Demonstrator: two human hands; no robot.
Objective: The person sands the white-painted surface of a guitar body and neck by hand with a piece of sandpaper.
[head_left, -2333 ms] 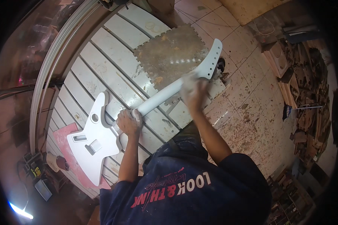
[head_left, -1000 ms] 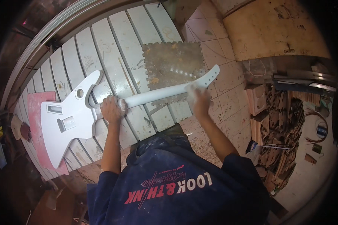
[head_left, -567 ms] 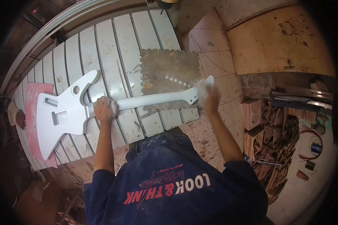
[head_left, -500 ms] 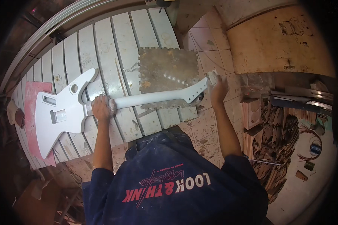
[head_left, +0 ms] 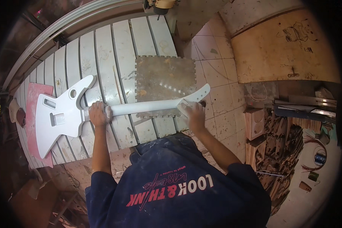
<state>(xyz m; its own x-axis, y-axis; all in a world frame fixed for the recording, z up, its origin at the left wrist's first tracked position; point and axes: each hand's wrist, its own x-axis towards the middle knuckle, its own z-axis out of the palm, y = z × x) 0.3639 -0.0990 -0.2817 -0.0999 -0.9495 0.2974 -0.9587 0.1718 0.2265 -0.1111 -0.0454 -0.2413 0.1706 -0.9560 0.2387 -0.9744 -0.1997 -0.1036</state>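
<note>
A white electric guitar (head_left: 64, 127) with an angular body lies across the slatted bench, its neck pointing right. My left hand (head_left: 98, 114) is wrapped round the neck close to the body. At the other end, my right hand (head_left: 195, 115) presses a small pale pad (head_left: 182, 106) against the guitar where the neck meets the headstock (head_left: 201, 92). The pad looks like a sanding pad, but my fingers cover most of it. Small holes run along the headstock. Under the body lies a pink sheet (head_left: 33, 99), and a brown foam mat (head_left: 165, 74) is beneath the neck.
The bench (head_left: 105, 45) has long gaps between its white slats. A metal rail (head_left: 60, 23) runs along its far side. To the right stand a wooden panel (head_left: 269, 49) and stacked wood offcuts (head_left: 275, 140). Coiled wire (head_left: 311, 146) lies farther right.
My right hand has moved with the pad from the headstock tip left and nearer, to the base of the headstock. My left hand keeps its grip on the neck.
</note>
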